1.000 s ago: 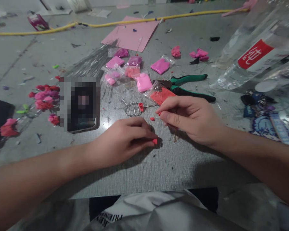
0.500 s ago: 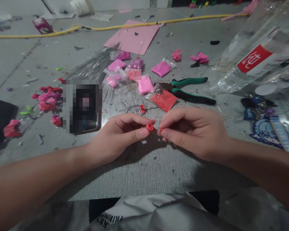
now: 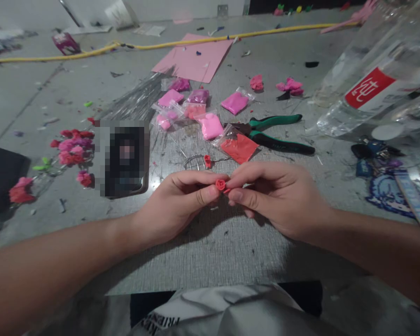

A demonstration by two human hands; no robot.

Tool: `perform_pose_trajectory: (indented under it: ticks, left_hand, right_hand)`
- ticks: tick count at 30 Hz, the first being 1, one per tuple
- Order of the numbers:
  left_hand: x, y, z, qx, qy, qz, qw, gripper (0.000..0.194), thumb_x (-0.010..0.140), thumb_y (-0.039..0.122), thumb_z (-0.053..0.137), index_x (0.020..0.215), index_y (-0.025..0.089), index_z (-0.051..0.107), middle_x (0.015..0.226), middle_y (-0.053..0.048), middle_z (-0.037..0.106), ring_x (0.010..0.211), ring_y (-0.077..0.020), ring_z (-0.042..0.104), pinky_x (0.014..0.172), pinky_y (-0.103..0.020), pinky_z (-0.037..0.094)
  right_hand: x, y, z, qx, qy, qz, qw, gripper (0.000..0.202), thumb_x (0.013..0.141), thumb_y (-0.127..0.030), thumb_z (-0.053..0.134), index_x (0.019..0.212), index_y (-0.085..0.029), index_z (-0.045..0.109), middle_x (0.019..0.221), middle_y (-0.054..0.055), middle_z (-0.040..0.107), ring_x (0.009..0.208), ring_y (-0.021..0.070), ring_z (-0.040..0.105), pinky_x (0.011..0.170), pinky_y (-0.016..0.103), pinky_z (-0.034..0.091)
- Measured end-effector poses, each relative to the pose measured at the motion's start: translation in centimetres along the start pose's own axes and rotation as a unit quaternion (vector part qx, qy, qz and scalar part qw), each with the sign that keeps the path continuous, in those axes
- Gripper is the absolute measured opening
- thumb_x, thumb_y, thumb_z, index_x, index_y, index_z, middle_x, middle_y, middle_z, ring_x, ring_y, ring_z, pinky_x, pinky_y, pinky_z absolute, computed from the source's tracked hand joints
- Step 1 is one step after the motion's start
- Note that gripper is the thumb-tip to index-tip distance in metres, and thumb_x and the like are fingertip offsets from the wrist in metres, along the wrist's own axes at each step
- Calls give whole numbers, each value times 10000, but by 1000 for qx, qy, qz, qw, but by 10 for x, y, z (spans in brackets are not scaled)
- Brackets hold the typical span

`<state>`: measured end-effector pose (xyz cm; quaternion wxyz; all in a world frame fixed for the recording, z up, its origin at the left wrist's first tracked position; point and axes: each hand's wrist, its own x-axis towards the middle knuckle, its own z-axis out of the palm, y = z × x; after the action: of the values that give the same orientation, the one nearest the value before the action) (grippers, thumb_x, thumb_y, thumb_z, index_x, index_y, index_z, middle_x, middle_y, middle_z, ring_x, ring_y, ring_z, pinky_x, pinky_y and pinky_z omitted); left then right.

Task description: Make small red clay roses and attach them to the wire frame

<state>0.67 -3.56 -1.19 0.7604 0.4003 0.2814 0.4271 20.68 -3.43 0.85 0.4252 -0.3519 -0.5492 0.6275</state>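
A small red clay rose [image 3: 220,185] is pinched between the thumb and forefinger of my left hand [image 3: 177,200]. Close against its right side, my right hand [image 3: 273,196] is closed with thumb and forefinger on a small red clay piece [image 3: 227,191]. Just beyond the hands lies another little red clay flower [image 3: 207,161] with a wire stem. Farther off is an unsealed bag of red clay [image 3: 240,147], beside pliers [image 3: 275,133] with green and black handles.
Several bags of pink and purple clay [image 3: 210,125] lie ahead, near a bundle of thin wires [image 3: 135,100]. A phone [image 3: 126,158] and clay flowers [image 3: 75,147] are on the left. Plastic bottles [image 3: 371,88] and a keychain [image 3: 388,191] sit right. A yellow cord [image 3: 182,41] crosses the back.
My right hand has moved left, bringing its red clay piece up against the rose. My left hand still pinches the rose. The view has shifted slightly.
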Motion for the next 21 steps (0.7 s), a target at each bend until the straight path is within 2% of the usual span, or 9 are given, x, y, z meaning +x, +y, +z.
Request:
perform_pose_trajectory:
  ticks: [8,21]
  left_hand:
    - [0,0,-2,0,-36,11,999,151,905,184,788,1011,272,848,1035,6,829,934,-102,750,905,-196,587]
    - [0,-2,-5,2,-48,10,999,190,927,160,760,1050,281,838,1124,18,822,1036,-105,752,992,-206,577]
  right_hand:
    - [-1,-1,1,33,16,18,999,174,769,-62,844,837,-217,803,716,-52,724,512,31,598,419,104,490]
    - [0,-1,3,28,22,-9,999,222,754,-11,830,820,-221,798,725,-63,707,516,21,601,418,91,489]
